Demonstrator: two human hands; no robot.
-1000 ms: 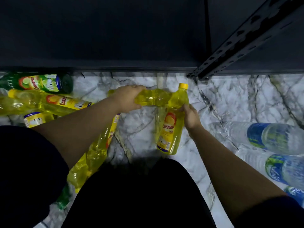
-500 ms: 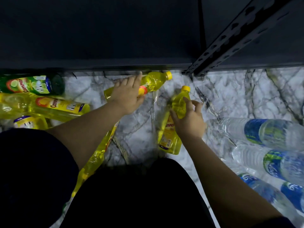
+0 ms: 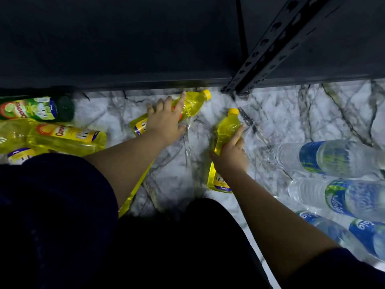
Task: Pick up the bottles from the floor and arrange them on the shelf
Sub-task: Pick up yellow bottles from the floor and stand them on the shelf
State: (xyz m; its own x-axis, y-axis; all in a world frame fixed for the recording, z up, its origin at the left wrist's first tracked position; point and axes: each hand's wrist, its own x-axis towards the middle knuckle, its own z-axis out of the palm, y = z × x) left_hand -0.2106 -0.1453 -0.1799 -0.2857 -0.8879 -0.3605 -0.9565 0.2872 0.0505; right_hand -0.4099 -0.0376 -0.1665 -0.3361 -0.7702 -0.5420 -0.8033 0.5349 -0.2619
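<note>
Head view, left hand (image 3: 164, 119) spread flat on glossy yellow bottle (image 3: 192, 103), right hand (image 3: 230, 155) gripping another (image 3: 228, 127), veined marble floor (image 3: 291, 113).

The floor (image 3: 291, 113) is white marble with dark grey veins, dimly lit, and a black perforated metal post (image 3: 268, 49) stands on it.

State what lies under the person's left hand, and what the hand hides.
Under the left hand lies a yellow bottle on its side on the marble floor. Its yellow cap and label end show; the hand covers the middle of it.
</note>
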